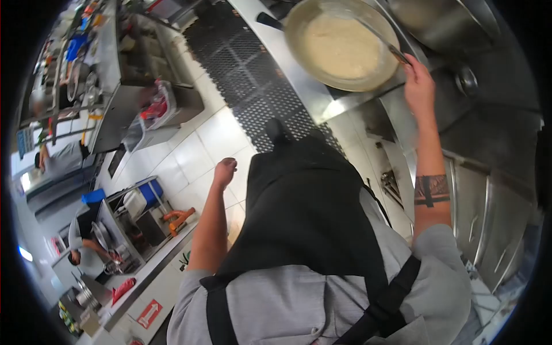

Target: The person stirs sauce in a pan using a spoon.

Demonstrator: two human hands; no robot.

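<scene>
A wide, light-coloured frying pan [296,49] sits on the stove at the top, holding a creamy pale sauce [342,46]. Its black handle [268,20] points to the left. My right hand [419,86] is closed around the dark handle of a long metal cooking utensil [376,33], which reaches across the pan into the sauce. The utensil's far end is hidden in the sauce, so its kind does not show. Away from the stove, my left hand [226,171] hangs over the floor, its fingers curled with nothing visible in them.
A large metal pot [443,23] stands right of the pan. Black perforated matting [247,75] covers part of the tiled floor. At left, a clear plastic-lined container [155,112] holds something red. Two other people [89,241] are at the far left, beside counters and shelving.
</scene>
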